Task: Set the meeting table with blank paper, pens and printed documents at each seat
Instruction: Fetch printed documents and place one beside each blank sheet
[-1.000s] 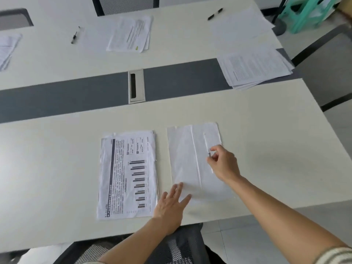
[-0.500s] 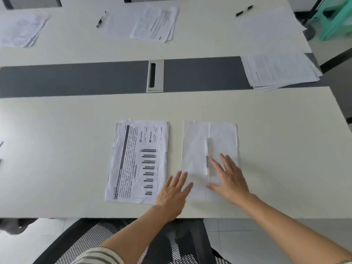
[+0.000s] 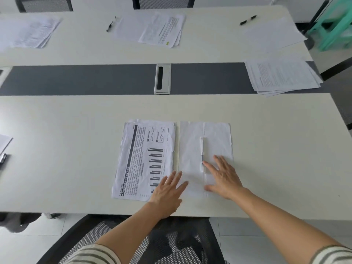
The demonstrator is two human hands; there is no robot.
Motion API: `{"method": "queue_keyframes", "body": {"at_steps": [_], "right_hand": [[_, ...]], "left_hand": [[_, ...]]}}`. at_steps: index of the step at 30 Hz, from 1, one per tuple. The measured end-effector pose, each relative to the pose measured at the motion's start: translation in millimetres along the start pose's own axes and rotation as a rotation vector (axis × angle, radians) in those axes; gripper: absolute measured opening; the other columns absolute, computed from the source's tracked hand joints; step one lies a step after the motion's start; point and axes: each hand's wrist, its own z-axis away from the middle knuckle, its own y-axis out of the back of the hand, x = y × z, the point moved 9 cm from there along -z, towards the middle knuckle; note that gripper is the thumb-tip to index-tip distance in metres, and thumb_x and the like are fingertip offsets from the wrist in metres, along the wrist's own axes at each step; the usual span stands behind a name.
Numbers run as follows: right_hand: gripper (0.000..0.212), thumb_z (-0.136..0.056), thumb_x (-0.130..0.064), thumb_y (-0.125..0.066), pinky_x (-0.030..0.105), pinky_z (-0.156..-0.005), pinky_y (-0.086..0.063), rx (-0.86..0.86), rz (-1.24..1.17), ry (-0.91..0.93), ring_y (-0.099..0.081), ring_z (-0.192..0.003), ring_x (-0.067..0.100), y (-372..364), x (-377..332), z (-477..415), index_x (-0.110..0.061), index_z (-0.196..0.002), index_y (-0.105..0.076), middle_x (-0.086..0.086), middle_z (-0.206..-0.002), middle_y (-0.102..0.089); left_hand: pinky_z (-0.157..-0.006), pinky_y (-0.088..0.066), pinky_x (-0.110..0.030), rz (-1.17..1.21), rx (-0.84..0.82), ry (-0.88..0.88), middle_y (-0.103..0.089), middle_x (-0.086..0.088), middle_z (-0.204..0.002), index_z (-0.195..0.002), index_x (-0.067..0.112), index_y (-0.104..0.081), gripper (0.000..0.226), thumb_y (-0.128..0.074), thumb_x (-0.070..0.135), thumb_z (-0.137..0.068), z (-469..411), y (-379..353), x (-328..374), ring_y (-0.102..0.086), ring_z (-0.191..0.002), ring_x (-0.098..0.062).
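A printed document (image 3: 144, 159) with a bar chart lies on the near side of the table. Right beside it is a blank paper (image 3: 217, 141) with a crease down its middle. A white pen (image 3: 202, 151) lies along that crease. My right hand (image 3: 224, 178) rests flat on the blank paper's lower right, fingers spread, fingertips next to the pen. My left hand (image 3: 167, 189) lies flat across the document's lower right corner and the blank paper's lower left edge. Neither hand holds anything.
The pale table (image 3: 57, 149) has a grey centre strip with a cable box (image 3: 162, 78). On the far side lie paper stacks (image 3: 163, 30), (image 3: 30, 31), a blank sheet (image 3: 272, 34) and black pens (image 3: 110, 26), (image 3: 247, 20). Another stack (image 3: 282, 77) sits at right. A mesh chair (image 3: 171, 242) is below me.
My right hand let go of the pen, leaving it on the blank paper, and flattened beside it. The view has shifted, and the left hand stays flat at the papers' lower edge.
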Motion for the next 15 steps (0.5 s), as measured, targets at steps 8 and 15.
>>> {"method": "queue_keyframes", "body": {"at_steps": [8, 15], "right_hand": [[0.050, -0.093, -0.024, -0.059, 0.032, -0.103, -0.044, 0.352, -0.511, 0.073, -0.052, -0.127, 0.021, 63, -87, -2, -0.014, -0.141, -0.047, 0.005, -0.139, -0.054], [0.056, -0.070, -0.044, -0.069, 0.039, -0.084, -0.054, -0.007, -0.908, -0.324, -0.061, -0.093, 0.021, 0, -146, -65, -0.012, -0.113, -0.055, 0.002, -0.111, -0.065]], "left_hand": [[-0.109, -0.035, -0.043, 0.635, 0.471, 0.610, -0.035, -0.011, -0.149, -0.139, 0.015, -0.043, 0.048, -0.055, 0.024, -0.093, 55, 39, -163, -0.038, -0.133, -0.029], [-0.100, -0.046, -0.047, 1.027, 0.372, 0.790, -0.049, -0.014, -0.129, -0.140, 0.011, -0.040, 0.061, -0.062, 0.022, -0.085, 61, -1, -230, -0.054, -0.114, -0.032]]}}
